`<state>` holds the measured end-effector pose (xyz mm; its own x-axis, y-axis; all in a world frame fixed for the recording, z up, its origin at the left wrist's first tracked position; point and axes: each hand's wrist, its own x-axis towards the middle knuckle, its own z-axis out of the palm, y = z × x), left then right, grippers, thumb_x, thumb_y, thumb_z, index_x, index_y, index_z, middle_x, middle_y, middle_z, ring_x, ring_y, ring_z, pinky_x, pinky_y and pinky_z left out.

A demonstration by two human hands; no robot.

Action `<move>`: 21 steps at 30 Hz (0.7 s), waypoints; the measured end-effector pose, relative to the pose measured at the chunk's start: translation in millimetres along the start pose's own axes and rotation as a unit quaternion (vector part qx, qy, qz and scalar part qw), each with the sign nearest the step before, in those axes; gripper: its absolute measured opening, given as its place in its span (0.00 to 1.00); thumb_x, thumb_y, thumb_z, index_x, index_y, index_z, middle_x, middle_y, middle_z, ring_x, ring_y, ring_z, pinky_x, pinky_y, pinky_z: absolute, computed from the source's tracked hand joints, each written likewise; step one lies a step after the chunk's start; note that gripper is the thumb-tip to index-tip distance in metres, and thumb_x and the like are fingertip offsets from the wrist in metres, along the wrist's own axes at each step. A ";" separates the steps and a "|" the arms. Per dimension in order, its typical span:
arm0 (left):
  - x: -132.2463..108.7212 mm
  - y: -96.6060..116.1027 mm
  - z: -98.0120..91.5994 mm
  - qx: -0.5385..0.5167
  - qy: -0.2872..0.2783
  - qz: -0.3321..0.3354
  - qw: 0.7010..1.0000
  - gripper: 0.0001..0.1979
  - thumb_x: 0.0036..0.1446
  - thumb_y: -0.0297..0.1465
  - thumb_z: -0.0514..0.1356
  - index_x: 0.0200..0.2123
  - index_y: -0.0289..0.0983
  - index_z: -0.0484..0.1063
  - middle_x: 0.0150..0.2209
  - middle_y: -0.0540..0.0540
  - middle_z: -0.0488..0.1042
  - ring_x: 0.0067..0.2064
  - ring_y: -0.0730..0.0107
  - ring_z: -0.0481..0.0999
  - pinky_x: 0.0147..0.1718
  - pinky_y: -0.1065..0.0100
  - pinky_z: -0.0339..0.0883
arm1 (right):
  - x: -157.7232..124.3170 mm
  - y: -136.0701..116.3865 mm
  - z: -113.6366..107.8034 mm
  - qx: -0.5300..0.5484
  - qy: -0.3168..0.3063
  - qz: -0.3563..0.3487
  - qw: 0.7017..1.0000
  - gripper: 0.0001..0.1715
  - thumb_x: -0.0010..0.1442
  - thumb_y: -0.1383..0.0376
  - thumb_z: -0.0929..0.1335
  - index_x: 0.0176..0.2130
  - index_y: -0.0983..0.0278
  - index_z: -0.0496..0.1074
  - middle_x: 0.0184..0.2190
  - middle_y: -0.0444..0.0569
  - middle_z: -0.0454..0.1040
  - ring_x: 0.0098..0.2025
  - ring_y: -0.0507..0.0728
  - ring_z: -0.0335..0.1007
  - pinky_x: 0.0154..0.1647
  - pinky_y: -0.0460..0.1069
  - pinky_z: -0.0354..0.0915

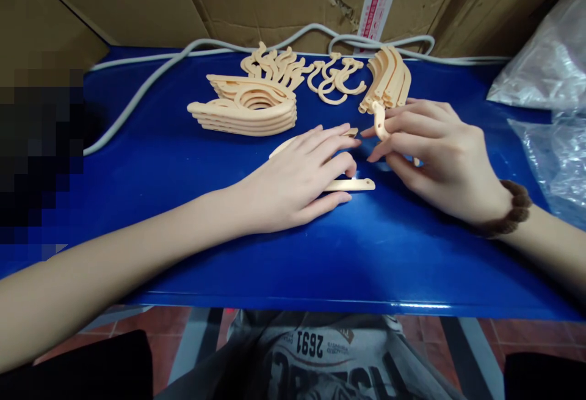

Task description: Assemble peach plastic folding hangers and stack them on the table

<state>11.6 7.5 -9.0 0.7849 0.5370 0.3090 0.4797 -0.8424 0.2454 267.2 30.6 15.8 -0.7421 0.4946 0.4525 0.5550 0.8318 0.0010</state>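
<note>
My left hand (304, 174) lies over a beige plastic hanger piece (350, 185) on the blue table, holding it down with thumb and curled fingers. Most of that piece is hidden under the palm; one end with a small hole sticks out to the right. Just right of it, my right hand (425, 149) is closed on a curved beige hanger part (379, 120), its holed end rising between the fingers. The rest of this part is mostly covered by the hand. A small gap separates the two hands.
Behind my hands are stacked hanger bodies (247, 113), a heap of hooks (336, 79) and a bundle of curved arms (387, 76). A white cable (151, 76) runs along the back before cardboard (265, 3). Clear plastic bags (544, 58) lie at right.
</note>
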 end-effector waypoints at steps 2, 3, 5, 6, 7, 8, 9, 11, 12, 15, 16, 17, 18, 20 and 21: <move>0.6 -1.2 -0.2 -0.007 -0.007 -0.001 1.000 0.11 0.73 0.35 0.54 0.50 0.35 0.70 0.66 0.35 0.68 0.75 0.44 0.57 0.72 0.41 0.55 | -0.6 0.8 1.5 0.004 -0.002 0.003 1.000 0.16 0.73 0.68 0.61 0.40 0.60 0.77 0.47 0.51 0.80 0.55 0.62 0.74 0.55 0.59 0.67; 0.9 -1.4 -0.3 -0.009 -0.008 0.000 1.000 0.10 0.73 0.34 0.53 0.50 0.35 0.70 0.66 0.35 0.68 0.74 0.45 0.58 0.72 0.42 0.55 | -0.8 1.3 2.2 0.004 -0.001 0.005 1.000 0.17 0.73 0.69 0.60 0.41 0.60 0.77 0.48 0.51 0.80 0.55 0.62 0.74 0.56 0.60 0.67; 1.6 -1.1 -0.5 -0.008 -0.007 0.003 1.000 0.10 0.74 0.33 0.52 0.48 0.35 0.70 0.65 0.34 0.69 0.73 0.45 0.60 0.71 0.43 0.57 | -1.0 2.3 3.0 -0.001 -0.002 0.000 1.000 0.17 0.73 0.70 0.60 0.43 0.61 0.77 0.51 0.53 0.80 0.56 0.63 0.74 0.57 0.61 0.67; 1.9 -0.9 -0.6 -0.005 -0.006 0.004 1.000 0.11 0.74 0.33 0.51 0.48 0.34 0.70 0.65 0.34 0.70 0.72 0.45 0.62 0.71 0.44 0.58 | -0.9 2.8 3.2 -0.005 -0.003 -0.005 1.000 0.17 0.73 0.70 0.60 0.43 0.62 0.78 0.52 0.54 0.80 0.57 0.64 0.74 0.58 0.62 0.66; 2.2 -0.6 -0.8 -0.002 -0.005 0.004 1.000 0.11 0.74 0.33 0.50 0.48 0.34 0.70 0.64 0.33 0.70 0.72 0.44 0.63 0.71 0.44 0.58 | -0.6 3.1 3.2 -0.008 -0.003 -0.009 1.000 0.17 0.73 0.71 0.60 0.44 0.62 0.78 0.52 0.54 0.80 0.58 0.65 0.74 0.59 0.63 0.66; 2.3 -0.3 -0.9 0.003 -0.004 0.003 1.000 0.11 0.74 0.32 0.50 0.48 0.33 0.70 0.64 0.32 0.70 0.71 0.44 0.63 0.70 0.44 0.59 | -0.2 3.3 3.2 -0.009 -0.001 -0.013 1.000 0.17 0.72 0.71 0.60 0.44 0.62 0.77 0.52 0.55 0.80 0.58 0.66 0.74 0.60 0.64 0.66; 2.4 0.0 -1.0 0.009 -0.004 0.001 1.000 0.12 0.74 0.32 0.49 0.48 0.32 0.70 0.64 0.31 0.70 0.71 0.44 0.63 0.70 0.44 0.59 | 0.3 3.3 3.3 -0.010 0.002 -0.015 1.000 0.17 0.72 0.72 0.60 0.44 0.63 0.77 0.52 0.55 0.80 0.58 0.66 0.74 0.59 0.65 0.66; 2.3 0.7 -1.1 0.016 -0.008 -0.010 1.000 0.13 0.74 0.32 0.49 0.49 0.31 0.70 0.64 0.30 0.70 0.71 0.44 0.63 0.70 0.44 0.59 | 1.3 2.3 3.4 -0.009 0.013 -0.007 1.000 0.15 0.71 0.73 0.61 0.45 0.63 0.76 0.50 0.55 0.80 0.55 0.67 0.75 0.58 0.65 0.67; 2.1 1.2 -1.1 0.017 -0.010 -0.018 1.000 0.13 0.75 0.32 0.49 0.50 0.31 0.70 0.64 0.30 0.70 0.72 0.44 0.63 0.70 0.44 0.59 | 1.8 1.4 3.6 -0.009 0.021 0.002 1.000 0.14 0.71 0.73 0.61 0.45 0.63 0.74 0.48 0.54 0.81 0.53 0.66 0.76 0.57 0.64 0.68; 1.6 2.6 -0.9 0.014 -0.008 -0.040 0.999 0.15 0.75 0.33 0.49 0.53 0.31 0.69 0.66 0.31 0.69 0.72 0.46 0.62 0.71 0.44 0.58 | 1.9 -2.1 4.0 -0.006 0.047 0.036 0.998 0.09 0.71 0.72 0.63 0.45 0.63 0.70 0.42 0.51 0.80 0.46 0.61 0.77 0.51 0.59 0.70; 1.5 3.0 -0.8 0.011 -0.007 -0.046 0.999 0.15 0.75 0.34 0.49 0.54 0.30 0.69 0.66 0.31 0.69 0.72 0.46 0.62 0.71 0.44 0.58 | 1.5 -3.2 4.1 0.002 0.053 0.048 0.997 0.07 0.72 0.71 0.63 0.46 0.62 0.69 0.41 0.50 0.79 0.45 0.60 0.77 0.49 0.57 0.70; 1.4 3.3 -0.7 0.009 -0.005 -0.050 0.999 0.15 0.75 0.34 0.49 0.54 0.30 0.68 0.66 0.31 0.69 0.72 0.46 0.62 0.71 0.44 0.58 | 1.0 -4.2 4.2 0.016 0.058 0.060 0.996 0.07 0.72 0.71 0.63 0.47 0.61 0.67 0.41 0.48 0.79 0.43 0.58 0.78 0.47 0.55 0.70; 1.4 3.6 -0.8 0.005 -0.004 -0.053 0.999 0.15 0.75 0.33 0.49 0.54 0.30 0.68 0.66 0.31 0.69 0.72 0.47 0.62 0.71 0.44 0.58 | 0.5 -5.0 4.3 0.035 0.060 0.074 0.995 0.07 0.72 0.70 0.62 0.49 0.60 0.65 0.41 0.47 0.78 0.42 0.57 0.77 0.45 0.54 0.70; 1.3 4.0 -1.2 -0.002 -0.001 -0.055 0.998 0.14 0.75 0.33 0.49 0.53 0.30 0.68 0.66 0.31 0.69 0.73 0.49 0.62 0.71 0.46 0.58 | -0.3 -5.8 4.4 0.073 0.061 0.100 0.990 0.10 0.72 0.69 0.61 0.52 0.59 0.61 0.39 0.46 0.77 0.38 0.56 0.77 0.41 0.52 0.70; 1.3 4.1 -1.6 -0.005 0.000 -0.057 0.998 0.14 0.75 0.33 0.48 0.52 0.30 0.68 0.66 0.31 0.69 0.73 0.49 0.61 0.72 0.46 0.57 | -0.6 -5.9 4.2 0.085 0.059 0.109 0.989 0.11 0.72 0.68 0.61 0.53 0.59 0.60 0.38 0.45 0.76 0.35 0.55 0.75 0.39 0.52 0.70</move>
<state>14.0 4.8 -6.1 0.7256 0.6294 0.2780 0.5621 -0.7752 0.2882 262.8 26.5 11.7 -0.5568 0.6424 0.5267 0.6182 0.7439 -0.2538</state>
